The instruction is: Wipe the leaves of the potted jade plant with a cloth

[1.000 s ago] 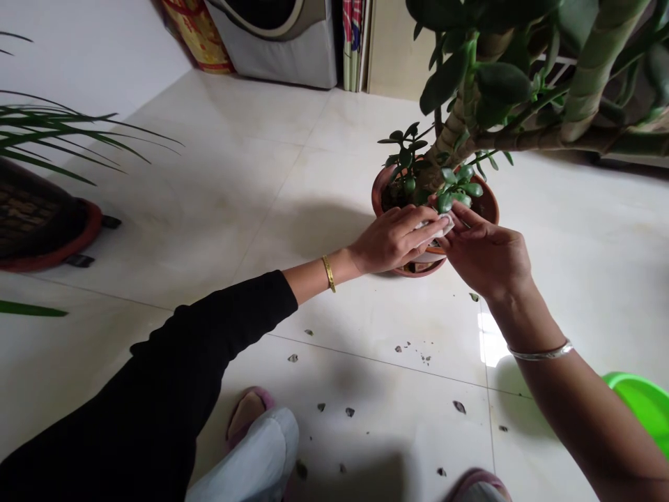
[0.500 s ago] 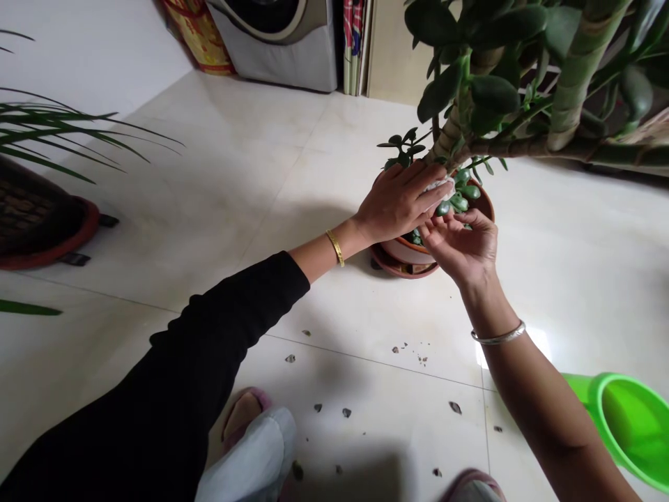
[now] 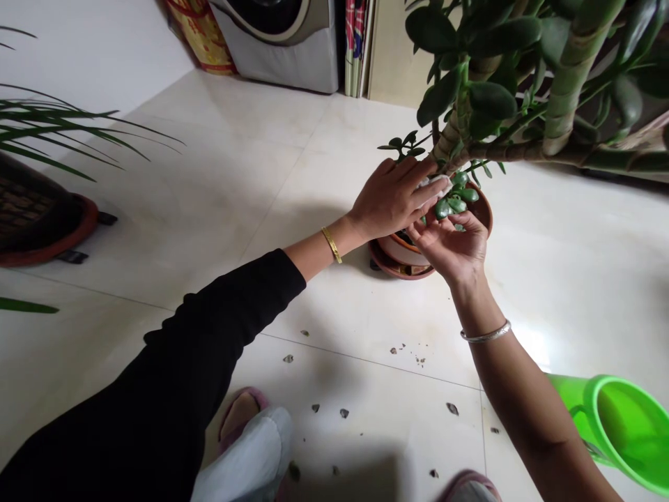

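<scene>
Head view: both hands close together at the potted jade-like plant (image 3: 494,101), low by its stem. Left hand (image 3: 394,199), palm down, fingers closed over a crumpled white cloth (image 3: 437,185), which sits against or just beside a small cluster of green leaves (image 3: 457,199). Right hand (image 3: 454,247) turned palm up, fingers curled beneath the same cluster; cannot tell whether they pinch a leaf. Cluster stands over the brown pot (image 3: 485,209), near its rim; pot rests in a saucer (image 3: 410,275) on pale floor tiles (image 3: 209,181). Dry bits (image 3: 452,408) scattered on the tiles nearer the person. Green bucket (image 3: 590,403) near the right forearm. Gold bracelet (image 3: 332,245) on left wrist, silver bangle (image 3: 486,332) on right.
</scene>
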The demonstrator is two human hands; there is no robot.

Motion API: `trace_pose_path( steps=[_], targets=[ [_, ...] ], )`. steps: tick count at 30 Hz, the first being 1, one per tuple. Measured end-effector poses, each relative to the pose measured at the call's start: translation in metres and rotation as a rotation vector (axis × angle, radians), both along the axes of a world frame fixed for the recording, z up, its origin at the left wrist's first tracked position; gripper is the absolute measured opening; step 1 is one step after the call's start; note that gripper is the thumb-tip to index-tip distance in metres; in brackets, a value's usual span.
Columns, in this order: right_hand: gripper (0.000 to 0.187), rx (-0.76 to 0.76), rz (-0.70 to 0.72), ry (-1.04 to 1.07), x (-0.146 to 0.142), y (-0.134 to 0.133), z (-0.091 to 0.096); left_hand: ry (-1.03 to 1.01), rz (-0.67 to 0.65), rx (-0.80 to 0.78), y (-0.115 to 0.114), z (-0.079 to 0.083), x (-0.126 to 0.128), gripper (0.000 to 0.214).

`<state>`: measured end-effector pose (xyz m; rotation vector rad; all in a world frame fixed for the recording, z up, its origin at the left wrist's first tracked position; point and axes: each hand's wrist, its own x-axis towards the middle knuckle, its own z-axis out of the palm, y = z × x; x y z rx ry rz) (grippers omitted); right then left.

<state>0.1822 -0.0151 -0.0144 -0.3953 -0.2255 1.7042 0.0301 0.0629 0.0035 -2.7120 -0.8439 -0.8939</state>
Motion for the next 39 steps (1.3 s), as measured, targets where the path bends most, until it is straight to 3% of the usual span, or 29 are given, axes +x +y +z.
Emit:
trace_pose_path(
  steps=[7,17,28,34,39],
  targets=[
    [0.044,-0.008,0.029,0.0,0.001,-0.002,0.0,0.002,0.043,0.054,0.0,-0.001,-0.013,0.044],
    [0.029,0.016,0.062,0.002,0.007,0.0,-0.005,0.049,-0.032,-0.054,-0.023,0.017,0.024,0.045],
    [0.025,-0.049,0.046,-0.067,0.001,-0.004,0.015,-0.047,-0.056,-0.087,-0.02,0.01,0.022,0.038],
    [0.023,-0.036,0.031,0.007,0.0,-0.004,0.013,-0.131,-0.042,-0.162,-0.025,0.016,0.025,0.033],
    [0.023,-0.047,0.055,-0.071,0.003,-0.003,0.011,-0.306,-0.03,-0.231,-0.035,0.017,0.014,0.034]
  ],
)
